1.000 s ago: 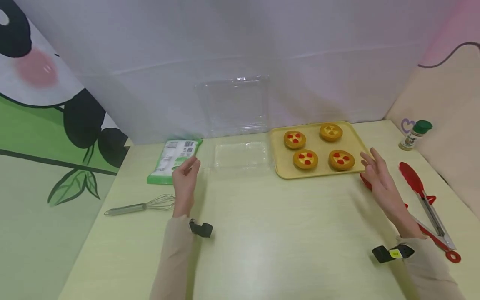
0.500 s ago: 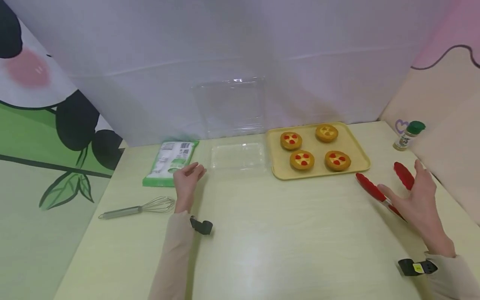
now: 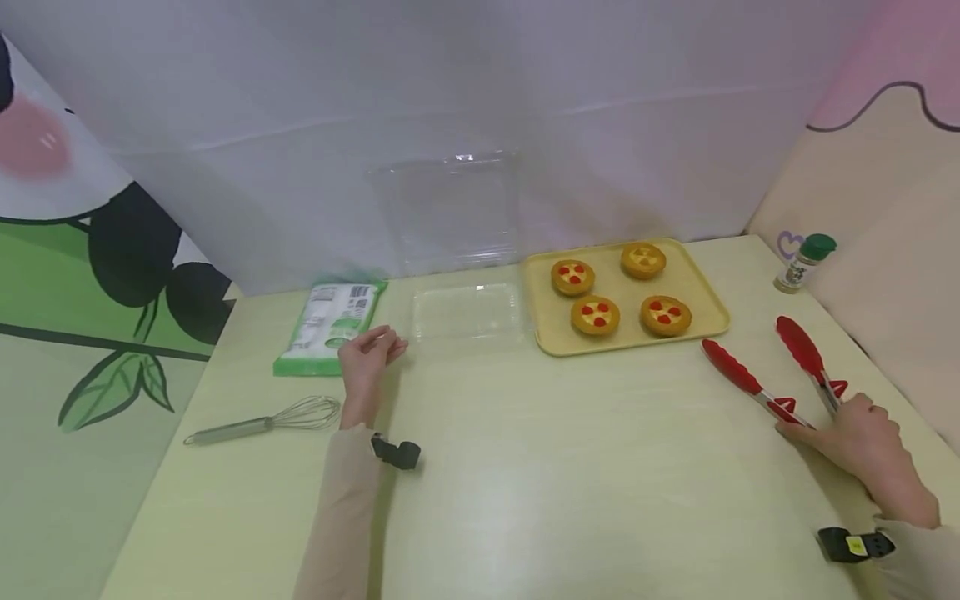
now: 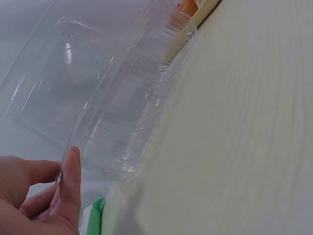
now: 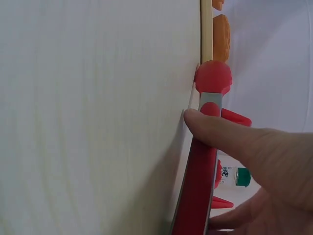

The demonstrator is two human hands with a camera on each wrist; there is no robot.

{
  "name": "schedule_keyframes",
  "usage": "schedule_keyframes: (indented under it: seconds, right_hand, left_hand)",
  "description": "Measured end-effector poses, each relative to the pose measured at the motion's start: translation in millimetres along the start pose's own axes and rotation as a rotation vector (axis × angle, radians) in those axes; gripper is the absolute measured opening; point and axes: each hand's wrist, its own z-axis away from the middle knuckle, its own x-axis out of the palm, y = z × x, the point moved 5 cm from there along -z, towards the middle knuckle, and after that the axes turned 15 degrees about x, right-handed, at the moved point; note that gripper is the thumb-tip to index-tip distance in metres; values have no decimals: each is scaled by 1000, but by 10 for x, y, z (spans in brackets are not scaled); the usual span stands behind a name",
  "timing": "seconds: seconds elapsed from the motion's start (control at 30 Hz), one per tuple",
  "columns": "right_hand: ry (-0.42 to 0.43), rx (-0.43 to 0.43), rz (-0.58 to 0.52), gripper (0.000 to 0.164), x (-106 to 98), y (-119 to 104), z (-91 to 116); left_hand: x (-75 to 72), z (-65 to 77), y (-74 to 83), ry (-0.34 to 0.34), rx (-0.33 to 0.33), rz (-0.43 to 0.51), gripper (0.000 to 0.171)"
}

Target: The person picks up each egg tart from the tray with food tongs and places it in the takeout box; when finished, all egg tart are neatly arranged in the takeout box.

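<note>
My right hand [image 3: 862,442] grips a pair of red-tipped metal tongs [image 5: 195,186], thumb along one arm and fingers on the other side. The tongs' two red heads [image 3: 731,365] stand spread apart. My left hand [image 3: 366,358] is at the near left corner of a clear plastic clamshell box [image 3: 465,312]. In the left wrist view its thumb and fingers pinch the box's rim [image 4: 73,129]. The box lies with its lid [image 3: 453,208] raised against the back wall. Several round tarts [image 3: 596,316] rest on a yellow tray [image 3: 630,337] to the right of the box.
A green-and-white packet [image 3: 330,325] lies beside the left hand, behind a wire whisk [image 3: 262,423]. A green-capped seasoning bottle [image 3: 804,263] stands at the back right, near the side wall. A white cloth wall [image 3: 300,192] bounds the table's back.
My right hand has moved right and towards me, from above the tray's corner down onto the tongs' arms. My left hand has shifted slightly, its fingertips coming to the box's corner.
</note>
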Motion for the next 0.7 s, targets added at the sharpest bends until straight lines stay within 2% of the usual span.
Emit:
schedule_keyframes:
  seconds: [0.03, 0.1, 0.2, 0.33, 0.47, 0.6, 0.7]
  right_hand:
    - [-4, -9, 8, 88, 6, -5, 7]
    - [-14, -19, 17, 81, -2, -22, 17]
    - [-28, -18, 15, 79, -20, -54, 29]
    - [-84, 19, -3, 86, -27, -58, 27]
    - [-123, 41, -36, 79, -20, -46, 3]
    - [-95, 35, -97, 69, -55, -70, -17]
    - [-42, -8, -155, 68, -128, -164, -11]
  left_hand:
    - [-1, -1, -1, 1, -3, -1, 34]
    - [-2, -2, -4, 0, -8, -7, 34]
    - [-3, -4, -3, 7, -10, -13, 34]
    - [0, -7, -10, 12, -5, -4, 34]
    - [0, -12, -11, 7, -5, 2, 34]
    - [-2, -9, -9, 0, -10, 1, 35]
    - [1, -3, -11, -6, -9, 4, 35]
